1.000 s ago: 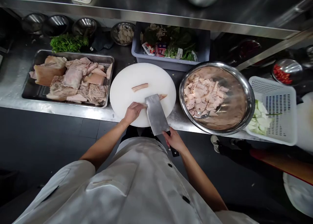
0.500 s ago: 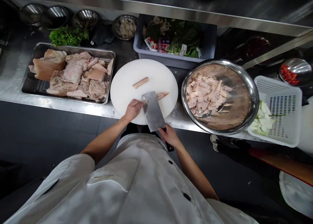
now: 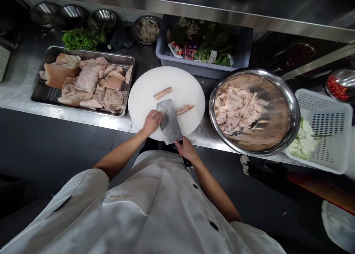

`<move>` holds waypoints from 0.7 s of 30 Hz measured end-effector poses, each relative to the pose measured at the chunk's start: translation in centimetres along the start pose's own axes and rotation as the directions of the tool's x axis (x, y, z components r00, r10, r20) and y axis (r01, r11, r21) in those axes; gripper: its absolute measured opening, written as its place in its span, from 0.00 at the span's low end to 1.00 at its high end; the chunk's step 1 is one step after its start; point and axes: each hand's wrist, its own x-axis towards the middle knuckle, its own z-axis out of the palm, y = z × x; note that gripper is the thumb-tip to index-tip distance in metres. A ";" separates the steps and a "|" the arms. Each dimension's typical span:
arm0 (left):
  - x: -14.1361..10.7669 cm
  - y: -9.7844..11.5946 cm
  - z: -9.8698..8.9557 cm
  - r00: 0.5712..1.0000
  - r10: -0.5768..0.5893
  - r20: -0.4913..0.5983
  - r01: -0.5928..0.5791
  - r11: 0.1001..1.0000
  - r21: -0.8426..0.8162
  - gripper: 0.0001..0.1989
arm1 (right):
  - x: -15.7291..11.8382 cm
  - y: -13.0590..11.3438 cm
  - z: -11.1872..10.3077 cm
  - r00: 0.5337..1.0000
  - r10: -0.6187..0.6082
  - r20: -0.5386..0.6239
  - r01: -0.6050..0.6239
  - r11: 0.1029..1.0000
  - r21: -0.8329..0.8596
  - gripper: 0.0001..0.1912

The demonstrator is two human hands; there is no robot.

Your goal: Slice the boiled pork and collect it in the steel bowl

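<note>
My right hand (image 3: 186,149) is closed round the black handle of a cleaver (image 3: 169,122), whose broad blade lies over the round white cutting board (image 3: 141,87). On the blade's left side my left hand (image 3: 152,122) is closed, its fingertips pinching a small piece of meat that the hand and blade mostly hide. Behind the blade a strip of meat (image 3: 162,93) rests on the board. Another meat strip (image 3: 185,109) shows to the right of the blade, close to its edge.
Left of the board, a metal tray (image 3: 83,111) holds chunks of meat. To the right stand a steel bowl (image 3: 291,109) of sliced meat and a white basket (image 3: 344,135). Behind are a grey bin (image 3: 191,68), greens (image 3: 80,39) and small bowls. A person's shoe (image 3: 245,164) shows on the floor.
The cleaver has shifted slightly left and away from me over the board, its blade now covering more of the piece at my left fingertips. The whole view has moved a little.
</note>
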 end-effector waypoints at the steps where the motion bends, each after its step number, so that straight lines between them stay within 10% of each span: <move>1: 0.7 -0.8 -0.1 0.999 -0.029 -0.013 0.030 0.999 0.024 0.13 | 0.0 0.2 -0.4 1.000 -0.012 0.019 0.012 1.000 0.000 0.11; 6: 4.4 -4.6 -1.8 0.969 -0.170 -0.182 0.184 0.981 0.066 0.08 | -4.5 4.8 -6.4 0.961 -0.020 0.276 0.007 0.999 0.047 0.17; 9: 3.8 -3.7 -2.2 0.989 -0.082 -0.123 0.085 0.996 0.017 0.09 | -6.9 6.1 -8.3 0.960 0.016 0.278 -0.045 0.994 0.101 0.19; 13: 0.9 0.1 -1.1 0.983 0.161 0.088 -0.153 0.983 -0.100 0.13 | -5.6 3.5 -6.3 0.999 -0.018 0.041 0.013 0.993 0.117 0.15; 21: -0.1 1.6 0.1 0.990 0.117 0.082 -0.112 0.991 -0.070 0.15 | -1.0 0.1 -4.7 0.992 0.011 -0.128 -0.010 1.000 0.013 0.12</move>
